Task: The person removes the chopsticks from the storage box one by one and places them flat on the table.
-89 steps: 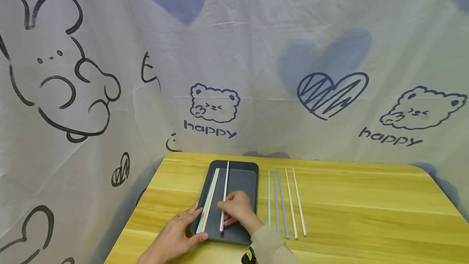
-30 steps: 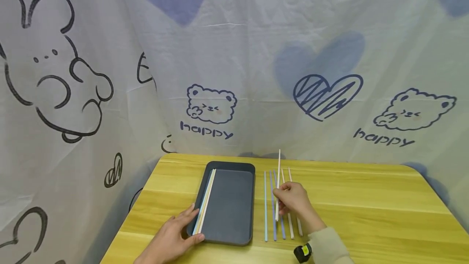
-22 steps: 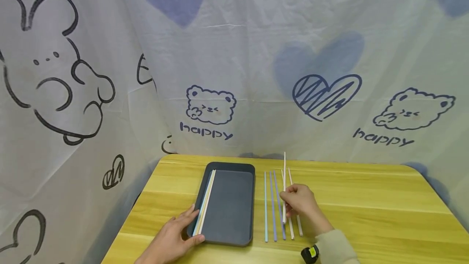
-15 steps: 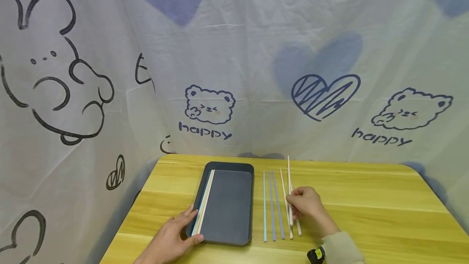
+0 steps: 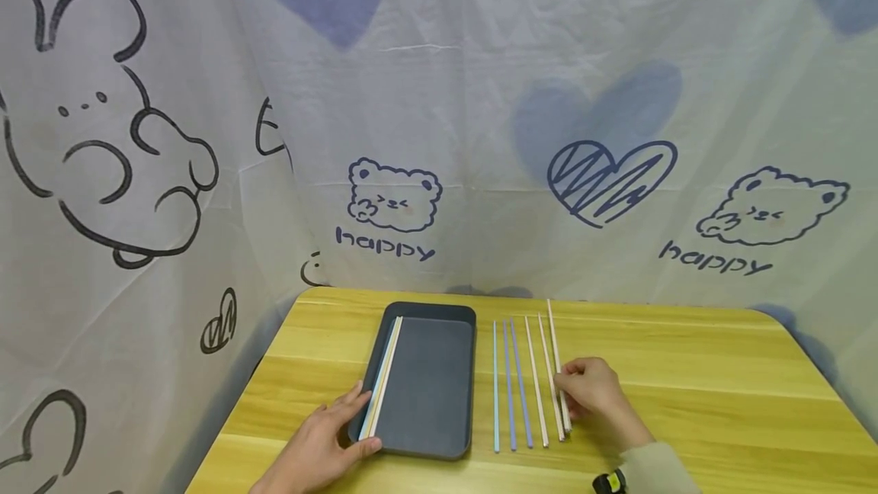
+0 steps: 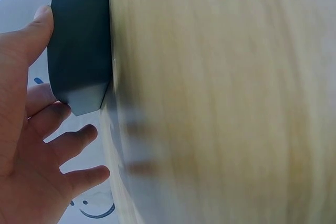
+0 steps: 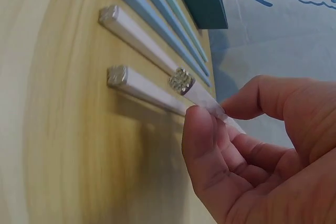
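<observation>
In the head view my right hand (image 5: pixel 595 387) pinches a pale chopstick (image 5: pixel 552 330) between thumb and fingers, right of a row of chopsticks. The right wrist view shows this chopstick's glittery silver end (image 7: pixel 181 81) raised off the table. Two pale pink chopsticks (image 5: pixel 537 380) with silvery ends lie just left of it. My left hand (image 5: pixel 318 437) rests at the near left corner of a dark grey tray (image 5: pixel 432 387), thumb and a finger touching its wall (image 6: pixel 81 40), other fingers spread. Pale blue, yellow and white chopsticks (image 5: pixel 384 380) lie along the tray's left side.
Two lavender-blue chopsticks (image 5: pixel 521 383) and a light blue chopstick (image 5: pixel 496 387) lie between the tray and the pink ones. A wood-grain table (image 5: pixel 720 402) carries everything. Behind it hangs a printed cloth (image 5: pixel 494 120).
My right hand has carried the pale chopstick from over the tray rightward, across the row, to the right of the pink chopsticks. The left hand has stayed at the tray's corner.
</observation>
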`<state>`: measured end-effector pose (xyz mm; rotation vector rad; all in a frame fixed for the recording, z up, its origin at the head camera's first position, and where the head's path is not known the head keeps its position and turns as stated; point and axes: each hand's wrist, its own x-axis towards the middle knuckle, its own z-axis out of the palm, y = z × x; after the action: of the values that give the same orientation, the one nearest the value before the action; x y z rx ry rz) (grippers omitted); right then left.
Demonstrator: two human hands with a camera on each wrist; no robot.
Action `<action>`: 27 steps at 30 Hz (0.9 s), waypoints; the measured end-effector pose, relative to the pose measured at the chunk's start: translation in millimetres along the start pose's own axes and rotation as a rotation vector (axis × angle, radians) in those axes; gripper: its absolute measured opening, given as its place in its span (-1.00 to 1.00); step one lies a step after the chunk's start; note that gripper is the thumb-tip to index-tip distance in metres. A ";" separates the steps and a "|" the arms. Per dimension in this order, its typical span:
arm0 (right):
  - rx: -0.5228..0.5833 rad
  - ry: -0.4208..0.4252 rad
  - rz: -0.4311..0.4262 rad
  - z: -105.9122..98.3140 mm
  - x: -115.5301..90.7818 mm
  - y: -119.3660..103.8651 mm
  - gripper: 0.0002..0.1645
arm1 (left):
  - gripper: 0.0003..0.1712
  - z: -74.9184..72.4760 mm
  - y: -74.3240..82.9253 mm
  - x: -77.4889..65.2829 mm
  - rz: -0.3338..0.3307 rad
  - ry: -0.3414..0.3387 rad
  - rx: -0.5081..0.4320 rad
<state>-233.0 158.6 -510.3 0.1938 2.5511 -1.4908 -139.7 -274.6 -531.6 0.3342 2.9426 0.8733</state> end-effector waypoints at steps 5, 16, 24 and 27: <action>-0.008 0.012 0.011 -2.8 0.0 7.0 -0.76 | -0.05 -1.0 -0.8 0.4 0.000 -0.008 -0.003; -0.098 0.036 0.044 -5.5 -0.5 13.3 -0.73 | -0.05 -0.8 -0.8 1.4 0.005 0.000 0.012; -0.124 0.060 0.039 -4.4 1.2 17.4 -0.80 | -0.05 0.6 -0.3 0.9 0.006 0.007 0.024; -0.132 0.072 0.037 -3.4 1.3 18.8 -0.82 | -0.05 0.9 -0.6 1.0 0.009 0.003 0.021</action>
<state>-230.8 170.7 -524.9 0.2795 2.6750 -1.3197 -140.7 -274.4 -532.7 0.3482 2.9572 0.8447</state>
